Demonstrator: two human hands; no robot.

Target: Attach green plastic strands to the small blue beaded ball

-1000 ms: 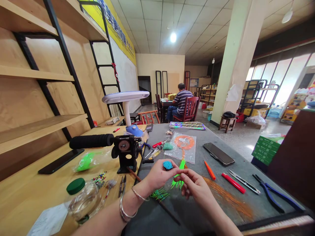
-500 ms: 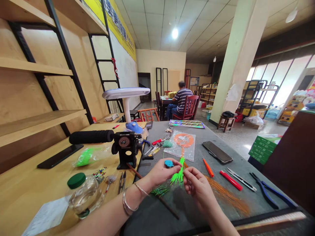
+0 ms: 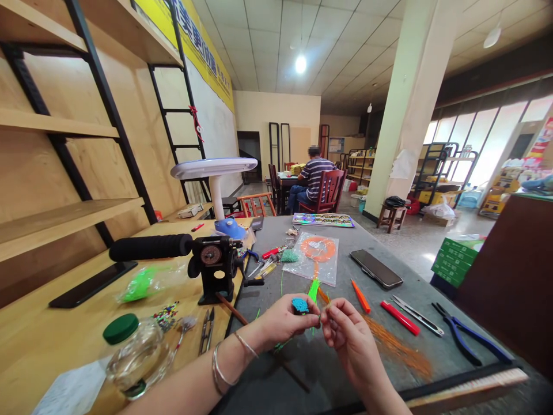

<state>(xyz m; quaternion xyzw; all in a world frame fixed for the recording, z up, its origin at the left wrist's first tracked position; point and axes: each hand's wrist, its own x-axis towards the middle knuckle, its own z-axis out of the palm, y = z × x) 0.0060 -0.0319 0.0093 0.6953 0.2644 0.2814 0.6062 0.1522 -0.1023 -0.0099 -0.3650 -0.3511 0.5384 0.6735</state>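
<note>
My left hand (image 3: 283, 320) is closed in a pinch over the grey table, holding a small blue beaded piece (image 3: 299, 305) and one end of a bundle of bright green strands (image 3: 314, 290). My right hand (image 3: 345, 337) is also pinched, its fingertips meeting the left hand's at the green strands. The strands stick up and away from the fingers. Two bangles sit on my left wrist.
A black hand-crank device with a foam handle (image 3: 211, 265) stands to the left, with a lidded glass jar (image 3: 132, 351), small snips (image 3: 206, 329) and beads. Orange fibres (image 3: 389, 340), red and orange tools, scissors, blue pliers (image 3: 470, 340) and a phone (image 3: 375, 268) lie right. A person sits far back.
The green strands hung down below my fingers earlier; now they point up behind them. My hands have drawn closer to me, and the view shifted slightly.
</note>
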